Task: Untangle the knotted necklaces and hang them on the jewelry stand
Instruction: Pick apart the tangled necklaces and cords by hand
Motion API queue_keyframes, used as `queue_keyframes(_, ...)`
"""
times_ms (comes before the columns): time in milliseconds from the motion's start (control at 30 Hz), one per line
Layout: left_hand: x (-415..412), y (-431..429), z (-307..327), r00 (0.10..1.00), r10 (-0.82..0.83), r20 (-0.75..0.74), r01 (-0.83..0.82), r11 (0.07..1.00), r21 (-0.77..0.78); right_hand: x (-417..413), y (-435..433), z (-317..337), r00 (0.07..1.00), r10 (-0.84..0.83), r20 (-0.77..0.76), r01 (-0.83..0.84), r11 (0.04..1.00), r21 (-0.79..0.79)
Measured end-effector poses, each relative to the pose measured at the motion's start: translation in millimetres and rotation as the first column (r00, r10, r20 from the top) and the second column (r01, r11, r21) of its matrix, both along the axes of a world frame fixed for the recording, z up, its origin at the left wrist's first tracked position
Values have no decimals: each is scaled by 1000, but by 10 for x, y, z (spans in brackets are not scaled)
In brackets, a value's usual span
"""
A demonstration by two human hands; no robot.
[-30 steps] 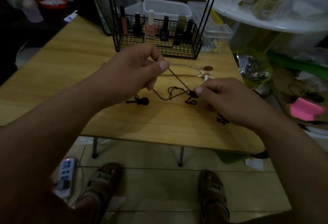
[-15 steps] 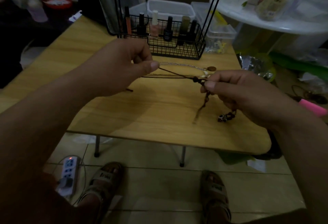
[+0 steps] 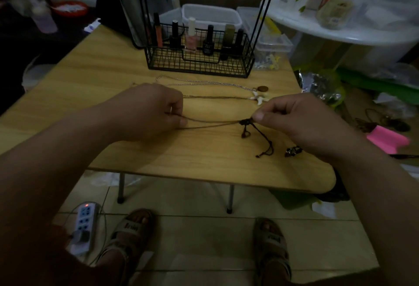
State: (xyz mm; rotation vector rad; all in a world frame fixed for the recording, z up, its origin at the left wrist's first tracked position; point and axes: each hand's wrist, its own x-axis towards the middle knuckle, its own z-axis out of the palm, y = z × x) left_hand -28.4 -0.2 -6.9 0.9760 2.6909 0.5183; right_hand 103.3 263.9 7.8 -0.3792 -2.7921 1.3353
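From the head camera, the left hand (image 3: 154, 111) pinches 2 strands of the brown cord necklace (image 3: 213, 123) and the right hand (image 3: 301, 120) pinches its dark knot (image 3: 246, 122). The cord is stretched between them just above the table (image 3: 113, 70), near of 2 other necklaces (image 3: 204, 82) lying flat. Pulling the hands further apart would likely cinch the knot tighter, and the dangling tails could snag the small charm (image 3: 293, 150) to their right. Dim light hides how the knot is tied, the left fingers cover the strand ends, and the wire stand (image 3: 199, 65) at the far edge is cut off above its rods.
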Motion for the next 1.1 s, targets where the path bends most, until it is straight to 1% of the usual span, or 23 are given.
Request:
queue_keyframes(100, 35, 2, -35, 999, -28, 16, 28, 999, -42, 13, -30, -41, 1000, 3, 17, -3, 1000, -4)
queue_keyframes(167, 46, 23, -54, 997, -64, -35, 63, 998, -20, 23, -58, -43, 1000, 14, 14, -14, 1000, -1)
queue_keyframes(233, 108, 105, -69, 992, -93, -86, 100, 992, 82, 19, -81, -40, 1000, 30, 0, -30, 1000, -3)
queue_keyframes(300, 235, 256, -71, 987, -143, -68, 154, 968, 198, 0, -104, -34, 998, 52, -22, -52, 998, -20)
queue_keyframes(367, 343, 424, -91, 979, -194, -59, 203, 949, 242, -34, -130, -22, 997, 73, -31, -74, 996, -41)
queue_keyframes(433, 368, 537, -126, 978, -205, -50, 211, 940, 269, -70, -142, -18, 996, 82, -29, -83, 995, -56)
queue_keyframes(467, 352, 564, -137, 980, -200, -26, 198, 937, 288, -86, -142, -17, 996, 80, -29, -82, 995, -55)
queue_keyframes(533, 304, 579, -141, 979, -194, 68, 163, 933, 322, -108, -130, -31, 997, 69, -29, -70, 997, -34)
queue_keyframes(700, 233, 540, -87, 928, -214, 304, 83, 916, 392, -151, -65, -89, 998, 45, -32, -41, 992, 115)
queue_keyframes(833, 233, 510, -46, 883, -240, 403, 37, 893, 449, -169, -71, -155, 998, -6, -68, 24, 964, 266)
queue_keyframes(900, 246, 509, -37, 883, -224, 414, 2, 881, 473, -140, -91, -144, 987, -68, -142, 112, 938, 328)
queue_keyframes(933, 254, 511, -39, 895, -206, 395, -7, 880, 475, -123, -101, -125, 980, -105, -169, 153, 939, 309)
queue_keyframes(967, 260, 516, -57, 917, -182, 356, -7, 883, 469, -105, -113, -104, 977, -139, -164, 175, 957, 233)
queue_keyframes(1033, 275, 533, -103, 968, -129, 214, 23, 900, 435, -63, -180, -60, 986, -154, -63, 153, 988, -28)
queue_keyframes(1067, 287, 542, -126, 984, -111, 138, 44, 910, 411, -44, -229, -45, 990, -137, -11, 135, 983, -127)
queue_keyframes(1100, 304, 548, -141, 992, -102, 76, 65, 918, 392, -33, -268, -50, 993, -117, 17, 118, 977, -175)
